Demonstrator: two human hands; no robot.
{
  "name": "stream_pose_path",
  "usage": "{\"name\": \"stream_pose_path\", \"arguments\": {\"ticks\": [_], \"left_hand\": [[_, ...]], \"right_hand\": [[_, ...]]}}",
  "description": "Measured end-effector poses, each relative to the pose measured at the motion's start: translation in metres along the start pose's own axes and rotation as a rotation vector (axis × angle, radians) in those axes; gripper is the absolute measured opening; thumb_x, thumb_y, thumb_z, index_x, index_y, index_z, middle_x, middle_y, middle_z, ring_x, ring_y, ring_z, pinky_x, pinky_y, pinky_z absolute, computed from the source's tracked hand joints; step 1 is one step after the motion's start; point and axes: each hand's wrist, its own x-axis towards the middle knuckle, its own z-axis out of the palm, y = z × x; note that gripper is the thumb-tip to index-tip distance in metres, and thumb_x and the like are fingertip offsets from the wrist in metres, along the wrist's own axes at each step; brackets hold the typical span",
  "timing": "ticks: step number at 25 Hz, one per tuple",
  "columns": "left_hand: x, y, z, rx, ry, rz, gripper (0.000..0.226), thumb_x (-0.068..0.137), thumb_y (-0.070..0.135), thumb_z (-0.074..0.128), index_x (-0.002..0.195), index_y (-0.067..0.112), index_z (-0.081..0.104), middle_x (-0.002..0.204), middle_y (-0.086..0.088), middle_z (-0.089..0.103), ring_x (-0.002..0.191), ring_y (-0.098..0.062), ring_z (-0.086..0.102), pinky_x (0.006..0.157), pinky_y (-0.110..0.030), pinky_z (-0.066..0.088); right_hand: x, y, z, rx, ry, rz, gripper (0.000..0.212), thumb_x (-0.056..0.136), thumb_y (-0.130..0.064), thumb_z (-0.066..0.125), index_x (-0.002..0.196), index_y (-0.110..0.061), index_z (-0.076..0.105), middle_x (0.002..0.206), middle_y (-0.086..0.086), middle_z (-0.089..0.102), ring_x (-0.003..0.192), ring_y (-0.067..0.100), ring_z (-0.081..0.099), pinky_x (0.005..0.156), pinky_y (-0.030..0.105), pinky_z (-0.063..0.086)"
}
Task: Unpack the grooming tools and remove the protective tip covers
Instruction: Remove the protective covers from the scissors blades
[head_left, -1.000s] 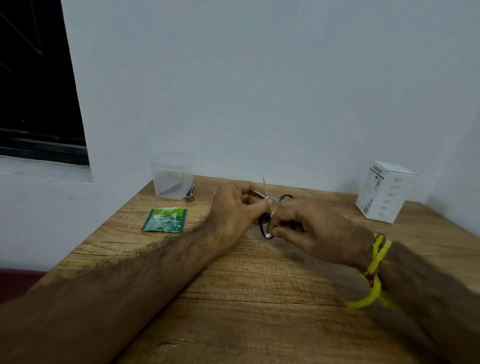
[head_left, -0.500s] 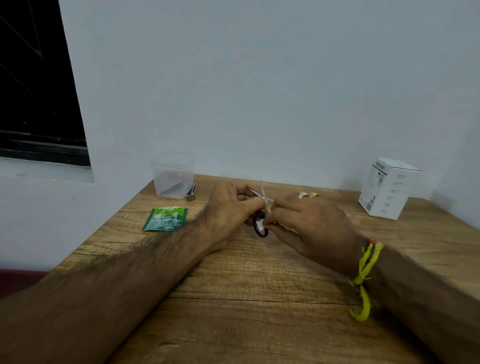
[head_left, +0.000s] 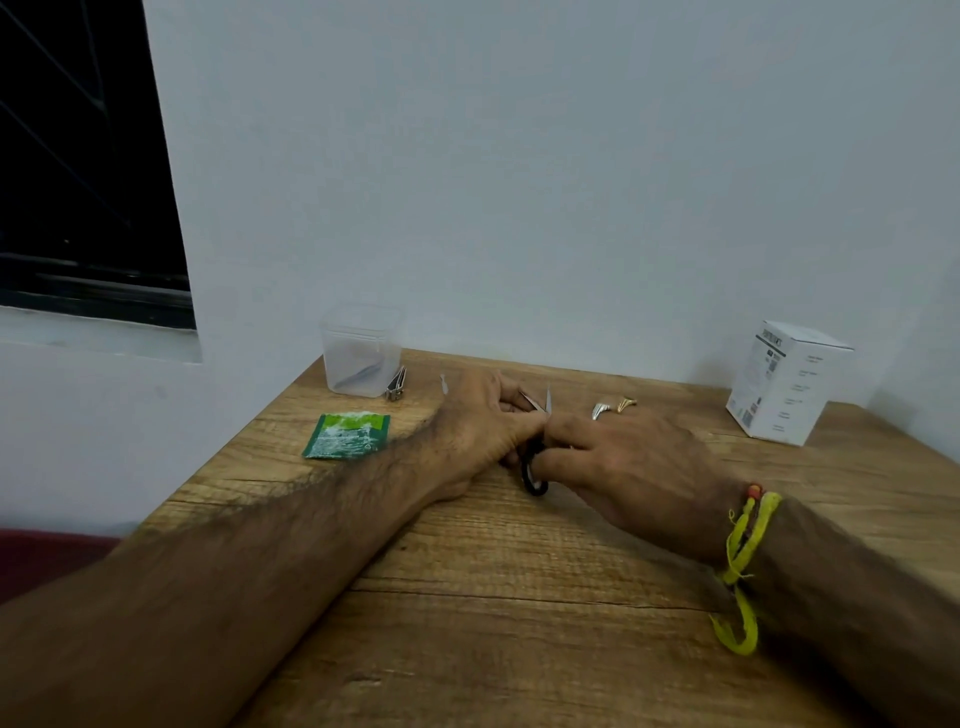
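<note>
Together, the left hand (head_left: 483, 426) and right hand (head_left: 618, 467) pinch small scissors (head_left: 535, 447) between them over the wooden table (head_left: 519, 597); the blades seem parted, tips poking up just behind the fingers, black loop below.

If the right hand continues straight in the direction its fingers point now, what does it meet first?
The right hand points leftward, and its fingertips already meet the small scissors and the left hand that grips them. Nothing else lies between; depth is hard to judge.
</note>
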Motion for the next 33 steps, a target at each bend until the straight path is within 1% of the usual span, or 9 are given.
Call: {"name": "stream_pose_path", "arguments": {"ticks": [4,10,14,18,21,23,26,28,33], "left_hand": [[0.001,0.000,-0.002,-0.008,0.002,-0.001,0.005,0.080,0.000,0.072,0.076,0.003,0.072,0.054,-0.002,0.066,0.045,-0.009,0.058,0.041,-0.018,0.041],[0.001,0.000,-0.002,-0.014,0.003,0.007,0.008,0.078,0.001,0.074,0.073,0.007,0.073,0.054,-0.001,0.066,0.044,-0.008,0.057,0.040,-0.020,0.041],[0.001,-0.001,-0.001,0.014,-0.004,0.016,0.012,0.081,0.000,0.073,0.074,0.009,0.072,0.057,-0.001,0.067,0.046,-0.010,0.057,0.041,-0.020,0.042],[0.001,-0.001,-0.002,-0.024,0.003,-0.001,0.005,0.079,0.002,0.076,0.078,0.004,0.073,0.057,-0.004,0.068,0.044,-0.009,0.058,0.040,-0.020,0.041],[0.002,-0.002,-0.002,-0.022,0.050,-0.007,0.007,0.080,0.001,0.076,0.084,-0.001,0.071,0.057,-0.005,0.069,0.045,-0.010,0.060,0.040,-0.021,0.043],[0.001,-0.003,-0.002,-0.035,0.078,0.004,0.007,0.080,0.000,0.076,0.084,0.000,0.070,0.058,-0.006,0.070,0.046,-0.012,0.062,0.042,-0.023,0.046],[0.001,-0.002,-0.004,-0.072,0.120,0.016,0.008,0.080,-0.001,0.077,0.084,0.002,0.071,0.060,-0.007,0.071,0.049,-0.013,0.064,0.048,-0.024,0.051],[0.000,-0.002,-0.005,-0.108,0.144,0.028,0.009,0.081,-0.002,0.077,0.087,0.000,0.071,0.064,-0.010,0.073,0.052,-0.015,0.067,0.050,-0.023,0.053],[-0.004,0.000,-0.003,-0.167,0.227,0.061,0.008,0.083,-0.001,0.076,0.089,-0.001,0.070,0.069,-0.014,0.075,0.057,-0.022,0.071,0.055,-0.029,0.058]], "right_hand": [[0.000,-0.001,-0.004,-0.014,0.051,0.064,0.022,0.074,-0.017,0.082,0.093,-0.027,0.075,0.092,-0.002,0.070,0.055,0.022,0.057,0.052,0.026,0.028],[-0.001,-0.005,-0.010,0.087,0.029,0.124,0.016,0.079,-0.022,0.081,0.091,-0.028,0.074,0.092,-0.007,0.072,0.056,0.023,0.061,0.046,0.028,0.040],[0.000,-0.007,-0.007,0.239,-0.101,0.152,0.019,0.095,-0.031,0.055,0.104,-0.030,0.071,0.111,-0.010,0.069,0.079,0.026,0.066,0.062,0.036,0.047],[-0.002,-0.007,-0.008,0.211,-0.013,0.193,0.017,0.092,-0.033,0.056,0.097,-0.031,0.072,0.104,-0.012,0.070,0.076,0.021,0.066,0.060,0.032,0.043],[-0.001,-0.014,-0.001,0.316,-0.124,0.330,0.018,0.094,-0.038,0.048,0.098,-0.033,0.065,0.102,-0.014,0.065,0.088,0.014,0.061,0.068,0.034,0.048],[-0.002,-0.013,0.001,0.406,-0.146,0.426,0.014,0.093,-0.037,0.052,0.094,-0.031,0.065,0.094,-0.015,0.064,0.084,0.010,0.060,0.070,0.038,0.051],[-0.001,-0.007,-0.001,0.741,-0.148,0.588,0.013,0.092,-0.029,0.062,0.086,-0.024,0.072,0.081,-0.010,0.069,0.074,0.009,0.062,0.070,0.042,0.053],[0.001,-0.007,-0.003,0.867,-0.106,0.675,0.014,0.092,-0.024,0.065,0.082,-0.023,0.074,0.076,-0.006,0.072,0.071,0.011,0.065,0.069,0.044,0.055],[0.007,-0.026,0.004,0.856,0.021,0.893,0.016,0.091,-0.023,0.067,0.077,-0.022,0.074,0.071,-0.005,0.072,0.069,0.007,0.066,0.064,0.034,0.058]]}}
